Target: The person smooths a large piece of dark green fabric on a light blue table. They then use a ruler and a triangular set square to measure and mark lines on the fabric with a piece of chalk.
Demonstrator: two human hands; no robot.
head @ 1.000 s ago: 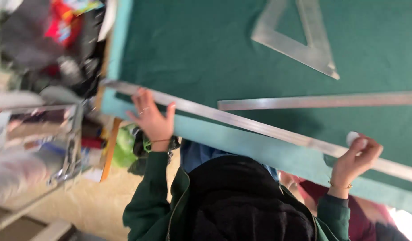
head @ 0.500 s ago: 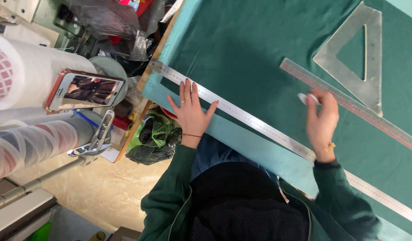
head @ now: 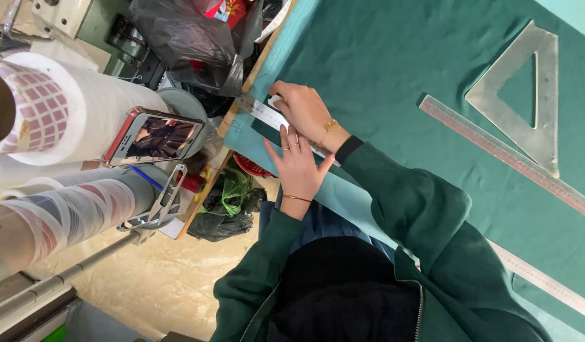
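A long metal ruler (head: 267, 114) is held flat on dark green cloth (head: 394, 69) near the table's edge, seen from above.

The left hand (head: 297, 166) is laid open, fingers spread, pressing on the ruler and cloth. The right hand (head: 303, 107) is curled closed around a small white piece, likely chalk (head: 274, 100), set against the ruler's end nearest the table corner. No drawn line can be made out on the cloth, so the marking is judged to be at its start. A second straight ruler (head: 508, 156) and a clear triangle (head: 527, 95) lie well apart on the cloth. A phone (head: 154, 137) rests on rolls of material (head: 64, 164) beside the table.
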